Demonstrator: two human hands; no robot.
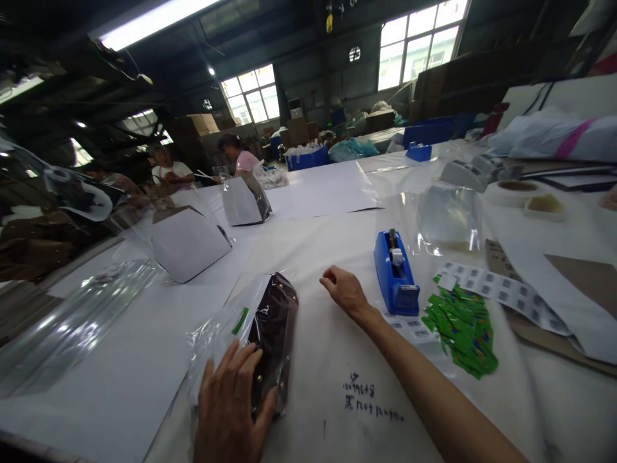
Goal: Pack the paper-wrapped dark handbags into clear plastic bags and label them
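My left hand grips a dark brown studded handbag in a transparent plastic bag, which lies on the white table. Its fingers rest over the top and the thumb presses the near side. A green strip shows on the wrapping. Between the handbag and a blue tape dispenser, my right hand hovers with thumb and fingertips pinched together; whatever they may hold is too small to make out. A pile of green packets and a strip of printed labels lie right of the dispenser.
Wrapped handbags with white sheets stand at the left, near flat plastic sleeves. Tape rolls and cardboard lie at the right. Handwriting marks the table. Co-workers sit across, near a blue bin.
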